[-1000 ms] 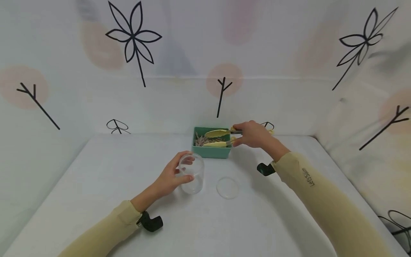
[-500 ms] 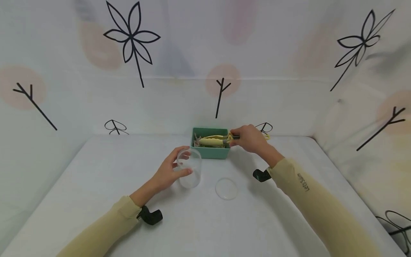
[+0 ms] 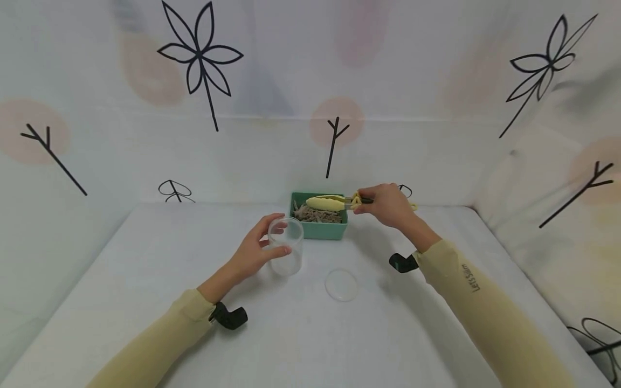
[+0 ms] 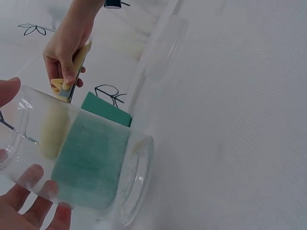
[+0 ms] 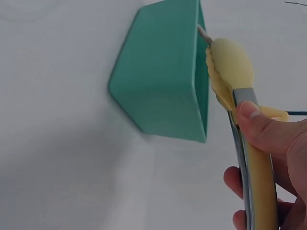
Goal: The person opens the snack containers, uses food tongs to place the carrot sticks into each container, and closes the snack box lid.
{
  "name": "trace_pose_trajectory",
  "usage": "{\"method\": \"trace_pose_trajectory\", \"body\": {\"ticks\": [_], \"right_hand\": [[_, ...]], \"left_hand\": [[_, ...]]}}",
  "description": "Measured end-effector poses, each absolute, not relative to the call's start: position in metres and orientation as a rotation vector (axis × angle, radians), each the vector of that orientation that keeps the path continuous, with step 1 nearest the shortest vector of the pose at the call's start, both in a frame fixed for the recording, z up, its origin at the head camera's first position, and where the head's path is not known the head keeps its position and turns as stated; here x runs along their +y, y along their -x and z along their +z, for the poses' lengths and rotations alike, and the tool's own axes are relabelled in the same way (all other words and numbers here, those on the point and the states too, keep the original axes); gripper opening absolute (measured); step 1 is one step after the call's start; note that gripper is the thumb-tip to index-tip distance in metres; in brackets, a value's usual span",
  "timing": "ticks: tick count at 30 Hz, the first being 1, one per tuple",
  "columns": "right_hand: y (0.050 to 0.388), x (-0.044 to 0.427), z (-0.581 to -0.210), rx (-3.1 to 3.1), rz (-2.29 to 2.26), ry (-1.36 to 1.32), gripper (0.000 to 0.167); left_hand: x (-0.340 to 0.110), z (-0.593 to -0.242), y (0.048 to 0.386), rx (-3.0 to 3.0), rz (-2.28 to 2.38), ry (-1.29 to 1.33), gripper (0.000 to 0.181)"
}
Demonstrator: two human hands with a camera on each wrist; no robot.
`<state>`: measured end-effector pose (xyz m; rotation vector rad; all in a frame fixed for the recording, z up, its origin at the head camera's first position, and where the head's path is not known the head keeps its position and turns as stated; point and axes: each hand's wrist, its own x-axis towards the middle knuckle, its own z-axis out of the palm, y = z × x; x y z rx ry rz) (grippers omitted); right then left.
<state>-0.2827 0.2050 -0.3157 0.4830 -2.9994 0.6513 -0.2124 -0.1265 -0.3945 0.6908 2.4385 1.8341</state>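
Observation:
My left hand grips a clear plastic jar by its side; in the left wrist view the jar looks see-through, with the green box visible behind it. My right hand holds yellow-tipped tongs, whose heads are nearly closed above the green box. Greyish-brown shredded material lies in that box. The right wrist view has the tongs beside the box opening, a thin brownish piece sticking out at their tips.
A clear round lid lies flat on the white table, right of the jar and in front of the green box. Behind the box stands a patterned cloth backdrop.
The tongs first reached open into the box, closed in the material, and have now risen out with my right hand. My left hand has moved the jar slightly toward the box.

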Motion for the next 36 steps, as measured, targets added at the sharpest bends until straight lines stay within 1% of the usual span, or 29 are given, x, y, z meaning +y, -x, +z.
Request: {"method": "trace_pose_trajectory", "body": {"ticks": [2, 11, 20, 22, 24, 29, 31, 36], "right_hand": [[0.283, 0.208, -0.314, -2.979, 0.703, -0.467, 0.055], [0.281, 0.214, -0.303, -2.937, 0.853, -0.434, 0.054], [0.265, 0.218, -0.285, -2.869, 0.866, -0.482, 0.055], [0.261, 0.216, -0.280, -2.854, 0.891, -0.506, 0.055], [0.256, 0.214, -0.275, -2.847, 0.900, -0.534, 0.055], [0.245, 0.201, -0.268, -2.869, 0.862, -0.612, 0.048], [0.241, 0.194, -0.267, -2.879, 0.820, -0.656, 0.047], [0.236, 0.176, -0.267, -2.894, 0.659, -0.781, 0.051]], "left_hand": [[-0.126, -0.392, 0.213, 2.453, 1.826, -0.668, 0.074], [-0.124, -0.392, 0.220, 2.586, 1.792, -0.594, 0.077], [-0.123, -0.393, 0.225, 2.542, 1.832, -0.577, 0.076], [-0.123, -0.392, 0.226, 2.520, 1.837, -0.563, 0.077], [-0.121, -0.383, 0.221, 2.498, 1.838, -0.553, 0.076], [-0.119, -0.360, 0.206, 2.476, 1.816, -0.528, 0.072], [-0.119, -0.359, 0.206, 2.482, 1.803, -0.524, 0.072], [-0.118, -0.358, 0.207, 2.492, 1.782, -0.540, 0.072]]}}
